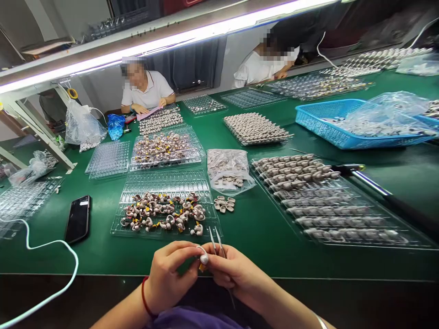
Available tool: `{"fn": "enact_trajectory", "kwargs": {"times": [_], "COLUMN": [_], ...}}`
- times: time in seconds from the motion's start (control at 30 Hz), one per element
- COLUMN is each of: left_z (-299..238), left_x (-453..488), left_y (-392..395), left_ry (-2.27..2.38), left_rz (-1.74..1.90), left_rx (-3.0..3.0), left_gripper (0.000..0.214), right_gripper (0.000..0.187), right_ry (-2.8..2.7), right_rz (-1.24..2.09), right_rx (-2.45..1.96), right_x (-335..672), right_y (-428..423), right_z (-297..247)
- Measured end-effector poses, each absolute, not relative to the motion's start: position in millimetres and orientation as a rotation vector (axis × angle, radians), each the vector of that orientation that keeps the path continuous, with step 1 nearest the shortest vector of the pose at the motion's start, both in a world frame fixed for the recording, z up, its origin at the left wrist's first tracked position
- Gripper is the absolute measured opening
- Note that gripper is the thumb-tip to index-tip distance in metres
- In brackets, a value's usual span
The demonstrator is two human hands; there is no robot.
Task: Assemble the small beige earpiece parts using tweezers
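In front of the table edge my left hand (176, 268) pinches a small white, curved earphone-like piece (204, 258) with a yellow tab hanging under it. Fingers of my right hand (233, 269) touch the same piece from the other side. That hand also grips metal tweezers (219, 242), their two tips apart and pointing away from me. Just beyond lies a clear plastic tray (132, 183) holding a loose heap of similar pieces (164, 212) with yellow tabs. Several small beige shells (224, 204) rest to the right of that tray, by a plastic bag (228, 167) of more shells.
At right, a clear tray (343, 196) carries rows of grey pieces, with a black-handled tool (373, 183) across its corner. A blue basket (346, 139) stands behind. A phone (78, 219) and white cable (73, 260) lie left. Two people sit across the green table (274, 256).
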State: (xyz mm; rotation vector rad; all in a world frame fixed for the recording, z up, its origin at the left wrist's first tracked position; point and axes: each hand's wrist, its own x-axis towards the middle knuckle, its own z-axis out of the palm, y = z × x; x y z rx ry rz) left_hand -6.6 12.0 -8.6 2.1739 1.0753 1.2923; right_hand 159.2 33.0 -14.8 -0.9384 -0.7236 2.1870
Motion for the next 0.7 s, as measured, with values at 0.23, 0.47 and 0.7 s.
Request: {"fn": "enact_trajectory", "kwargs": {"times": [0.23, 0.47, 0.7], "left_z": [-13.1, -15.3, -13.6], "left_x": [-7.4, -6.6, -6.6], "left_y": [8.4, 5.4, 4.8], "left_ry": [1.079, 1.137, 1.110], "left_rz": [1.321, 1.365, 1.306], "left_rx": [2.155, 2.254, 2.105], "left_gripper": [0.027, 0.025, 0.027], "right_gripper": [0.043, 0.046, 0.045], "right_ry": [-0.841, -0.890, -0.838], "right_rz": [1.977, 1.946, 2.036], "right_rx": [-1.033, -1.054, -1.046], "right_x": [156.6, 159.5, 161.4], "right_y": [26.3, 23.0, 29.1], "right_z": [-13.8, -7.5, -11.0]}}
